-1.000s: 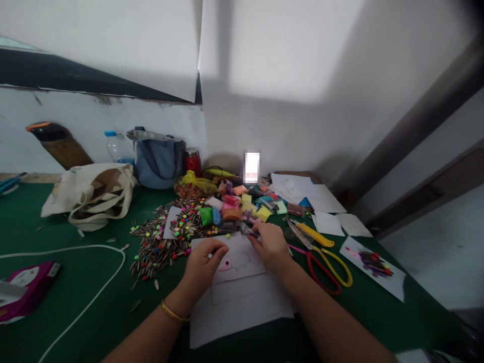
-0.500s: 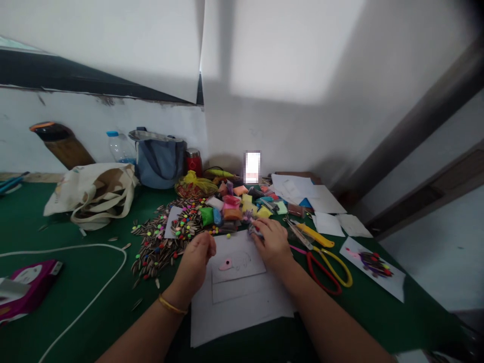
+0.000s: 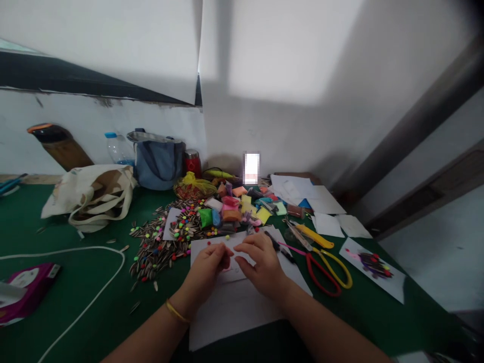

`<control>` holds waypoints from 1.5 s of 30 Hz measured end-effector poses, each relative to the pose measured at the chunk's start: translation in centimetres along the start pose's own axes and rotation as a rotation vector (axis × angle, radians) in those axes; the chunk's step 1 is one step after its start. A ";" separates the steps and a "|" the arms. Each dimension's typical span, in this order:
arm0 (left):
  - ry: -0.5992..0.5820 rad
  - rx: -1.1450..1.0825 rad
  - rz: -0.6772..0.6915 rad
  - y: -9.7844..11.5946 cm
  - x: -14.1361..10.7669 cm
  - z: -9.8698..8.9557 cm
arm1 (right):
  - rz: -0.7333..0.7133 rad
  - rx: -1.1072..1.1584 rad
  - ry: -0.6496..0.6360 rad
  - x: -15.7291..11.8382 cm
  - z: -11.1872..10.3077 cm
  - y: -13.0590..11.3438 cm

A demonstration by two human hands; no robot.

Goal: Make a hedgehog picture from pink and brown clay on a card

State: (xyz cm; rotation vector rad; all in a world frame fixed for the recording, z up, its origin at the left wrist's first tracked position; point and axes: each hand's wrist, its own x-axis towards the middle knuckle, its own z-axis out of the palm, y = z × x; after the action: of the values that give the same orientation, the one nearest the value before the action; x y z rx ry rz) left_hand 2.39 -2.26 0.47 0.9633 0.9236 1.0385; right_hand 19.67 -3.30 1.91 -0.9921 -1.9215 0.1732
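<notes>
My left hand [image 3: 209, 264], with a yellow bracelet [image 3: 176, 311] at the wrist, is above the left part of the white paper [image 3: 234, 312]. Its fingers are pinched together, and anything between them is too small to make out. Facing it, my right hand [image 3: 262, 262] has its thumb and fingers apart, with nothing visible between them. The two hands are close but not touching. They partly cover the pencil drawing and its pink piece [image 3: 227, 268]. Black pens [image 3: 285, 252] lie right of my right hand.
Sunflower seeds [image 3: 151, 252] with coloured balls spread at the left. Coloured clay packets [image 3: 231, 215] lie behind the paper. Red-handled scissors [image 3: 321, 277], a yellow cutter [image 3: 315, 235] and a decorated card [image 3: 372, 264] are at the right. A white cable [image 3: 96, 290] curves at the left.
My right hand has moved left and down from the clay packets, uncovering the black pens. My left hand has shifted right, and both hands are now close together over the drawing.
</notes>
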 end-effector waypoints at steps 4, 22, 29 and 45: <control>-0.032 0.161 0.045 0.0 0.1 0.0 | 0.006 0.032 -0.007 0.0 0.4 -0.5; -0.056 0.198 0.036 0.7 -0.2 0.1 | 0.037 0.045 0.006 -0.1 0.6 0.3; -0.008 0.108 0.003 0.8 -0.1 0.0 | -0.027 0.031 -0.032 -0.2 0.5 0.9; 0.152 0.136 0.058 0.4 2.1 -2.7 | 0.281 -0.091 -0.549 -0.6 -0.5 4.7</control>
State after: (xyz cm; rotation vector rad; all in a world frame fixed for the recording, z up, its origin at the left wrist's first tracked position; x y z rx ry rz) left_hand 0.30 0.38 -0.29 1.0392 1.1087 1.1212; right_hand 22.82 -0.76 -0.53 -1.3795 -2.2825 0.5737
